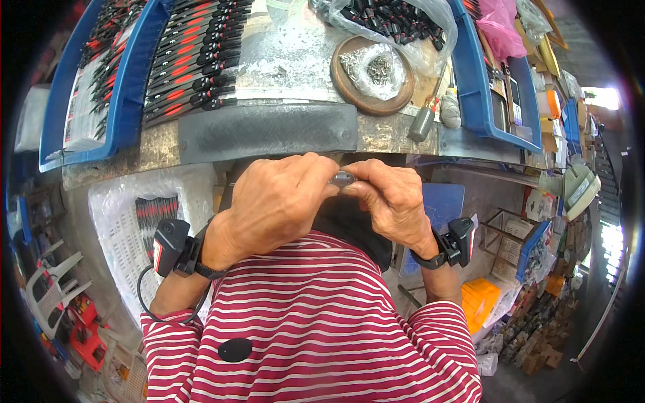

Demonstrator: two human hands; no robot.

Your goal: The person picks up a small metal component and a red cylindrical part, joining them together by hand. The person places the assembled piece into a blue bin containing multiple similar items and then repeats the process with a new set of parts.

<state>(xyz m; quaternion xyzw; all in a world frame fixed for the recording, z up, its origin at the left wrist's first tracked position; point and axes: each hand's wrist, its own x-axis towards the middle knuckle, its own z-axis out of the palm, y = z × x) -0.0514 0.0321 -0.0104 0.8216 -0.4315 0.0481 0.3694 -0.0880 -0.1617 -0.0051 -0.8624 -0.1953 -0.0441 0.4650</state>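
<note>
In front of my chest, just below the bench edge, both hands meet at a small dark grey oval piece [342, 178]. My left hand [285, 191] pinches its left side between thumb and fingertips. From the right, the thumb and index finger of my right hand [390, 198] grip the same piece. Only its oval face shows; the fingers cover the rest. Directly beyond my hands, a dark pad [269, 133] runs along the bench's front edge.
Black-and-red slim tools [181, 67] lie in rows beside a blue bin [131, 87]. A wooden bowl [339, 84] holds bagged small metal parts. Behind it is a bag of black parts [396, 23]. Another blue bin [474, 87] stands right. A white basket [117, 218] sits below, left.
</note>
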